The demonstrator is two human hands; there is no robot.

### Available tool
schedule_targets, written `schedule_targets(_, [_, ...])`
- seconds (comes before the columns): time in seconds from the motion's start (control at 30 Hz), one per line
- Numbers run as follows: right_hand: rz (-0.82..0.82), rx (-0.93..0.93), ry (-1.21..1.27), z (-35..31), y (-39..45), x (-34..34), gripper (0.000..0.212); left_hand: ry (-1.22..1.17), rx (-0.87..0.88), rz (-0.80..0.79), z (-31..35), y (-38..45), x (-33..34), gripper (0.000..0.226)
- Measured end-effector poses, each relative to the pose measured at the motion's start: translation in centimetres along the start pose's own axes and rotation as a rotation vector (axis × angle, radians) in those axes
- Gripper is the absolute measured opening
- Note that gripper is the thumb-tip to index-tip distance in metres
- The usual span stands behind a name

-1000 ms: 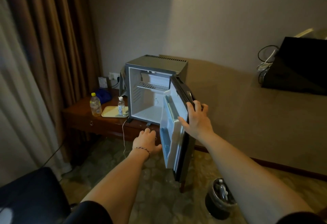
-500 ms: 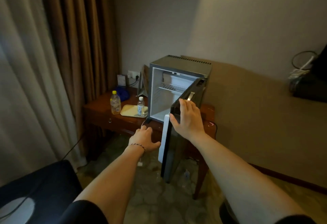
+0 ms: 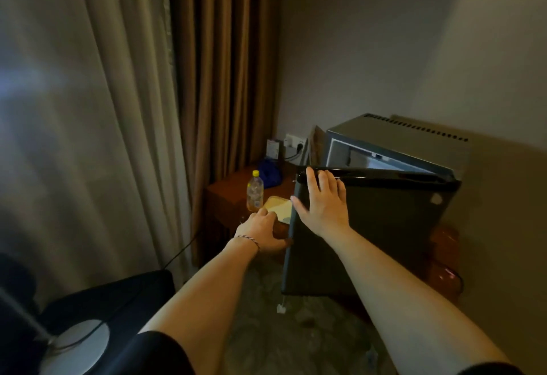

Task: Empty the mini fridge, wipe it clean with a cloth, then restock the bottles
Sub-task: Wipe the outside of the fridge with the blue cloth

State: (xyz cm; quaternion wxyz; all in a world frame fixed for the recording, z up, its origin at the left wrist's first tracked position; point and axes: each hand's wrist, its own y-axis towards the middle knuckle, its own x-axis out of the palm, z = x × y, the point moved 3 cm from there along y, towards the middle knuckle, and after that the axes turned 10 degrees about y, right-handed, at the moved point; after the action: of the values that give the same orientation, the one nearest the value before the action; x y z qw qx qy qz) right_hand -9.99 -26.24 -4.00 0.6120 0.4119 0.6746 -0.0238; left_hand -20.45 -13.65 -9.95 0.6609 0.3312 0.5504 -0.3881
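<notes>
Two hands are in play and neither is really gripping anything. The right hand [image 3: 321, 201] lies flat on the black front of the fridge door [image 3: 370, 235], fingers straight and reaching up to its top edge, so it's a push, not a hold. The left hand [image 3: 262, 231] sits low by the door's free edge, over the front of the desk [image 3: 225, 197], fingers loosely bent; I can't tell if it's touching the door or the desk.

The mini fridge [image 3: 399, 134] stands on the desk with the door partly swung in, a slice of white interior showing above it. One yellow-capped bottle [image 3: 255, 194] is out on the desk, just beside a pale tray [image 3: 278, 207], with a blue cloth [image 3: 269, 171] bundled behind it near the wall socket.

My guess at what could go wrong: if the door gets shut now, the bottle stays out and restocking isn't done. That left hand is also right in the closing gap, so a quick shove could pinch fingers. And the bottle is close to the left wrist, so a careless sweep could knock it over or off the desk edge. A white plug dangles below the door too, easy to snag.
</notes>
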Motion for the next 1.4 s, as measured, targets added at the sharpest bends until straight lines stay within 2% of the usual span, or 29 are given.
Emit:
schedule_targets(0.3, [-0.002, 0.021, -0.114, 3.5, 9.4, 3.2, 0.086, 0.007, -0.004, 0.014, -1.1, 10.6, -1.3, 0.073])
schedule_targets(0.57, [0.033, 0.152, -0.219, 6.5, 15.5, 5.6, 0.085, 0.040, 0.162, -0.001, -1.3, 20.5, -0.4, 0.077])
schedule_targets(0.77, [0.042, 0.292, -0.198, 7.9, 18.5, 6.8, 0.082, 0.049, 0.288, 0.010, -1.9, 27.2, -1.6, 0.075])
schedule_targets(1.0, [0.017, 0.386, -0.236, 8.6, 21.0, 7.8, 0.083, 0.018, 0.355, -0.010, -2.9, 32.1, -1.1, 0.077])
schedule_targets(1.13, [-0.048, 0.255, -0.301, 8.1, 23.9, 9.9, 0.083, 0.042, 0.379, -0.061, -3.0, 35.4, -0.5, 0.071])
schedule_targets(1.27, [-0.124, 0.043, -0.275, 7.5, 27.0, 13.6, 0.062, 0.095, 0.367, -0.113, -4.1, 38.7, -0.9, 0.060])
schedule_targets(1.4, [-0.193, 0.096, -0.230, 8.8, 29.9, 17.0, 0.059, 0.131, 0.269, -0.103, -7.6, 41.6, -0.8, 0.066])
